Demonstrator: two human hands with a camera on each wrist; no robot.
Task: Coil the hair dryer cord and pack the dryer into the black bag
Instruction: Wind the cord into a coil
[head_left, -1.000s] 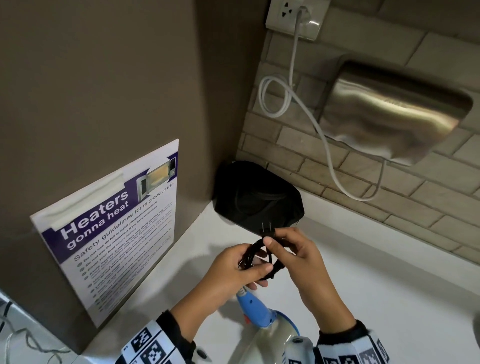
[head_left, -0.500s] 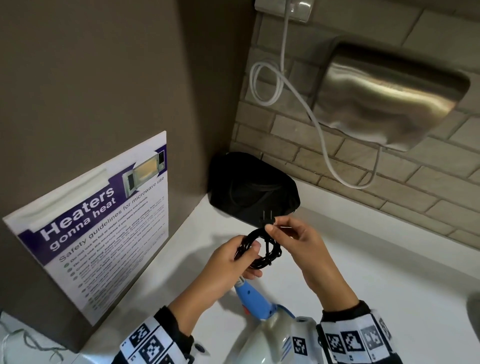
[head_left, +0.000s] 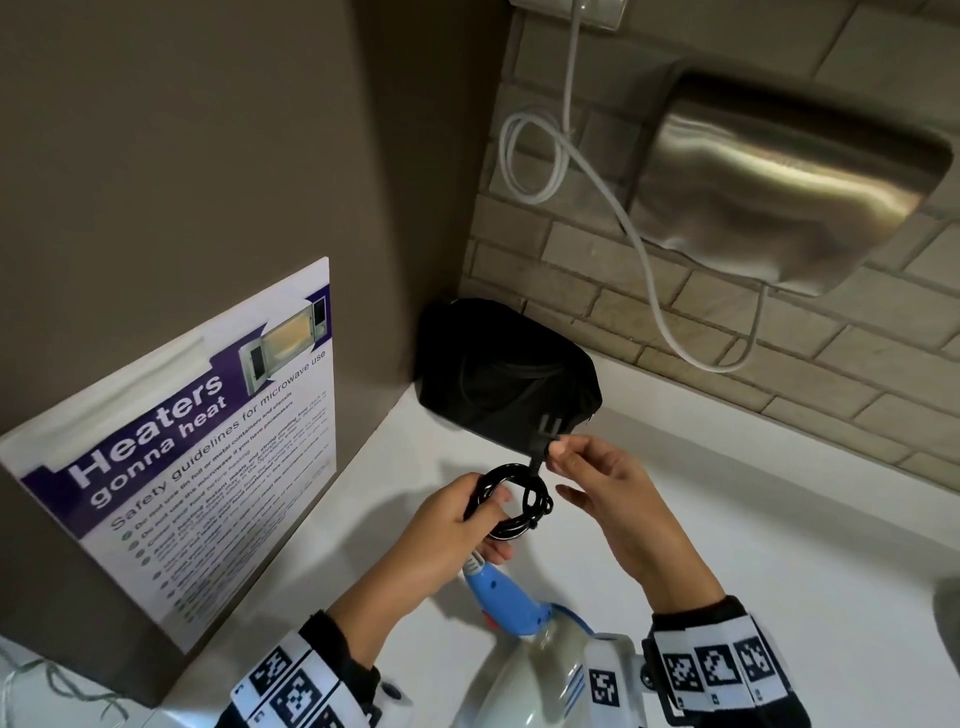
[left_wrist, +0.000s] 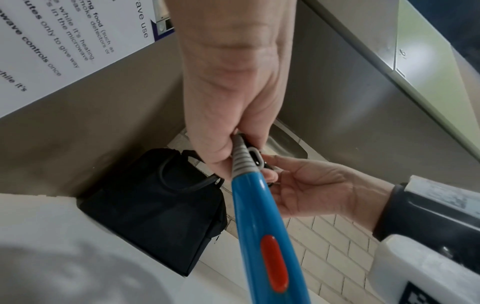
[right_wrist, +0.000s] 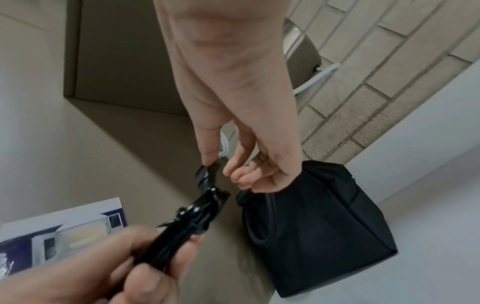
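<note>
Above the white counter (head_left: 779, 561), out from its back left corner, both hands work the hair dryer cord (head_left: 511, 499). The left hand (head_left: 452, 525) curls its fingers round the black coil, and the right hand (head_left: 608, 488) pinches the plug (head_left: 545, 436) between thumb and forefinger, its other fingers loose. The hair dryer (head_left: 509, 603) hangs below the left hand by its blue handle, its pale body toward the near edge of the counter and partly out of view. The black bag (head_left: 498, 374) sits in the back left corner against the brick wall (head_left: 675, 322), just beyond the plug.

The main risk is that the coil springs apart: the loops are stiff and glossy, and if the plug end is let go before it is tucked or wrapped, they are likely to unwind and sprawl. The dryer's weight seems to hang from the cord where it joins the handle, though the wrist view is too crowded to be sure; a slipping left grip would drop it on the counter. From here I cannot tell whether the bag's mouth is open; if it is not, one hand must leave the coil.
</note>
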